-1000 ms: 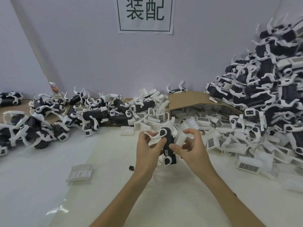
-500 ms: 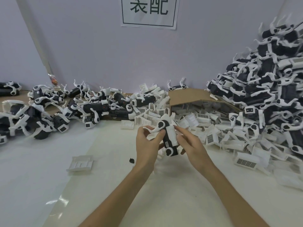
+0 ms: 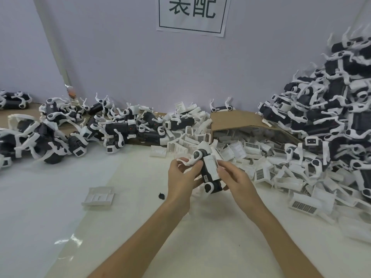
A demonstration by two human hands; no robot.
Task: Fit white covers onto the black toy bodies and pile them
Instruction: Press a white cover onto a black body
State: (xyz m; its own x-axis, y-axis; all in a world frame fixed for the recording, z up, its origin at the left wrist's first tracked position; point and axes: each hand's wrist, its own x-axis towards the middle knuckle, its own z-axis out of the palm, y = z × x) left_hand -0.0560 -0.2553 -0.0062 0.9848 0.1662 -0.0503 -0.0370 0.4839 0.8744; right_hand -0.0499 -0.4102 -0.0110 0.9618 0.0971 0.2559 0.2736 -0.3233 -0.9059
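Gripping one black toy body [image 3: 216,186], left hand [image 3: 180,178]; pinching its one white cover [image 3: 210,167], right hand [image 3: 235,178].

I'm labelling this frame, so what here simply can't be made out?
Head view:
- Whether the white plastic cover is fully seated on the black toy body: the right hand hides one edge.
- Paper wall sign: top cut off by the frame edge.
- Small black piece by the left hand: too small.

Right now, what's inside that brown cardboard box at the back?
Loose white covers fill the open cardboard box and spill out onto the table. Its top panel hides whatever lies deeper toward the wall.
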